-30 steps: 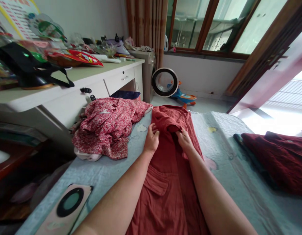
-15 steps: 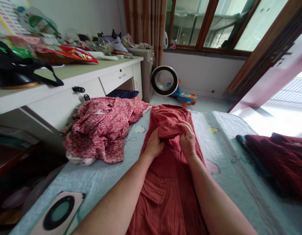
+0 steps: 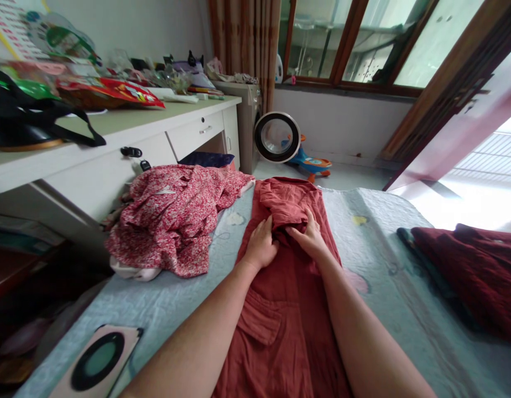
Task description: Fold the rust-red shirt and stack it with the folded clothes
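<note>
A rust-red garment [image 3: 276, 326] with a flap pocket lies lengthwise on the bed, its near end running out of the bottom of the view. Toward its far end, part of the cloth is folded over into a loose bundle. My left hand [image 3: 261, 243] is closed on the left edge of that fold, fingers partly tucked in the cloth. On the right side, my right hand [image 3: 312, 236] grips the fold's near edge, its thumb pointing inward at the opening beneath. Whether it is a shirt, a dress or trousers, I cannot tell.
A crumpled red-and-white patterned garment [image 3: 172, 215] lies left on the pale blue bedcover [image 3: 363, 287]. Folded dark red clothes [image 3: 471, 271] are at right. A tablet-like device [image 3: 95, 359] lies front left. Beyond stand a cluttered desk [image 3: 189, 119] and a washing machine with its door [image 3: 277, 137] open.
My right hand has shifted left and slightly nearer, bringing the right side of the fold inward, so the folded cloth is narrower. My left hand has hardly moved.
</note>
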The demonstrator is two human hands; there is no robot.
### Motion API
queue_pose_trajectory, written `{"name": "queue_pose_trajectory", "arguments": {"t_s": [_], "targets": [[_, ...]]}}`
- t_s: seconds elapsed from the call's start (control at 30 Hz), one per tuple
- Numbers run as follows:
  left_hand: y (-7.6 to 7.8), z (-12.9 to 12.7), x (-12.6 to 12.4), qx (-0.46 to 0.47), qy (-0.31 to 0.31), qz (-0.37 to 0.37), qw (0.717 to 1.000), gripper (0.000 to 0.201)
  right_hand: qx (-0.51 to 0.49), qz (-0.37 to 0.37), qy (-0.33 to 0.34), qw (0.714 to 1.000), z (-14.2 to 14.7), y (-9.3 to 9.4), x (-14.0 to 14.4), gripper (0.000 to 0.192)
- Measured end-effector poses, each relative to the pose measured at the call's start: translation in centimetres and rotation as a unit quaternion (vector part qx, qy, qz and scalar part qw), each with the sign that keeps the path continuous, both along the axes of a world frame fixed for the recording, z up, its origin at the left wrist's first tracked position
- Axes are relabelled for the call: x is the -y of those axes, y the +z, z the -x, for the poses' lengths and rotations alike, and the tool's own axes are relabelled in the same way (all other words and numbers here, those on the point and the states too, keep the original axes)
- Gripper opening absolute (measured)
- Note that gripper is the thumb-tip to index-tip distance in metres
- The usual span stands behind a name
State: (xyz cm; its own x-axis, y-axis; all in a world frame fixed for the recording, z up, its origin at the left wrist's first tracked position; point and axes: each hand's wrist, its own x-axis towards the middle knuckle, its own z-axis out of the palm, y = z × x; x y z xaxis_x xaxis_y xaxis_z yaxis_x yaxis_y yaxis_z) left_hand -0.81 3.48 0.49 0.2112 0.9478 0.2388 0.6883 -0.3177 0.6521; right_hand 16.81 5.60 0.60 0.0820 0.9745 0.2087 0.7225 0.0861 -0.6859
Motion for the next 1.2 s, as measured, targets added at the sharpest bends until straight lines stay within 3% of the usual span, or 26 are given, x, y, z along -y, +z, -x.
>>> {"name": "queue_pose_trajectory", "arguments": {"t_s": [0.07, 0.17, 0.33, 0.47, 0.63, 0.73, 0.9, 1.0, 1.1, 1.2], "targets": [[-0.2, 0.0, 0.0, -0.005, 0.003, -0.003, 1.0, 0.08, -0.003, -0.017, 0.006, 1.0, 0.3, -0.1, 0.0, 0.088], [-0.5, -0.1, -0.1, -0.018, 0.003, -0.008, 1.0, 0.08, -0.02, -0.073, 0.025, 0.997, 0.4, -0.1, 0.0, 0.076], [-0.3, -0.3, 0.0, -0.064, 0.003, 0.011, 0.998, 0.075, -0.075, -0.079, 0.006, 0.994, 0.1, 0.5, 0.0, 0.064], [0.2, -0.4, 0.3, -0.084, 0.015, 0.03, 0.996, 0.076, -0.055, -0.154, -0.058, 0.985, -0.3, 2.2, 0.1, 0.063], [0.2, -0.6, 0.5, -0.097, 0.044, 0.046, 0.993, 0.081, 0.022, -0.254, -0.17, 0.952, -2.3, 5.9, 1.2, 0.029], [0.0, -0.7, 0.5, -0.116, 0.067, 0.044, 0.99, 0.082, 0.048, -0.291, -0.249, 0.922, -3.9, 7.1, 1.7, 0.023], [-0.1, -0.9, 0.6, -0.158, 0.086, 0.037, 0.983, 0.074, 0.033, -0.25, -0.299, 0.921, -7.3, 6.4, 1.3, 0.026], [-0.1, -0.9, 0.7, -0.166, 0.08, 0.028, 0.982, 0.07, -0.029, -0.218, -0.283, 0.934, -9.5, 5.5, 0.7, 0.033], [-0.2, -0.8, 0.7, -0.17, 0.075, 0.021, 0.982, 0.069, -0.084, -0.121, -0.274, 0.95, -11.0, 5.1, 0.5, 0.037], [-0.4, -0.8, 0.7, -0.177, 0.079, 0.013, 0.981, 0.069, -0.013, -0.046, -0.301, 0.953, -11.5, 4.6, 0.4, 0.041]]}}
